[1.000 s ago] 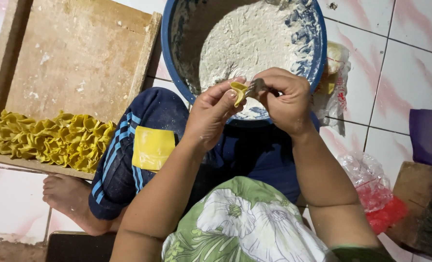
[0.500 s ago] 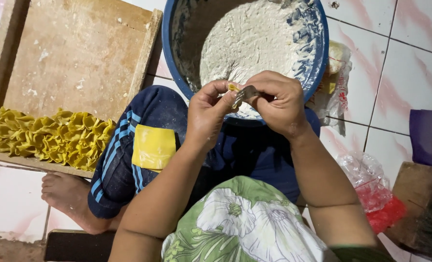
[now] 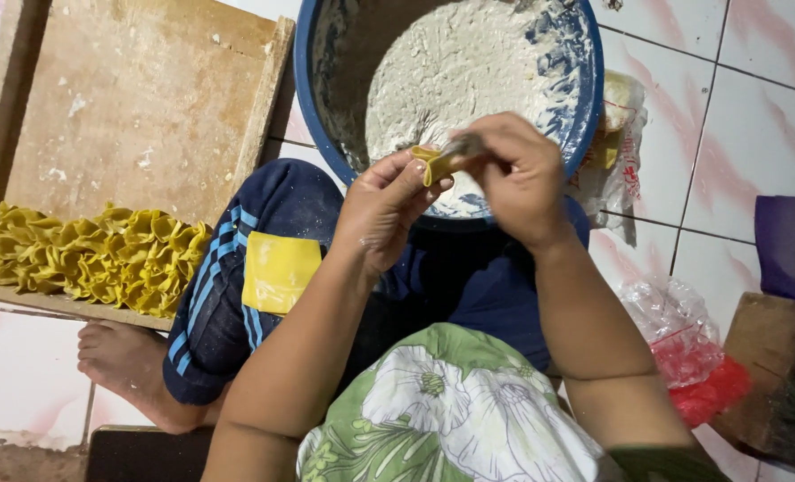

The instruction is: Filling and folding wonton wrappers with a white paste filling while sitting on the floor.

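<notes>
Yellow wrapper point(image 3: 430, 164) between both hands

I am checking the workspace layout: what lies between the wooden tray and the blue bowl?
In the head view, only a narrow strip of tiled floor separates the tray from the bowl; lower down, the person's knee fills the gap.

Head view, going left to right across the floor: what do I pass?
Folded yellow dumplings on the wooden tray → yellow wrapper stack on the knee → left hand → right hand → clear plastic bag → purple object.
</notes>
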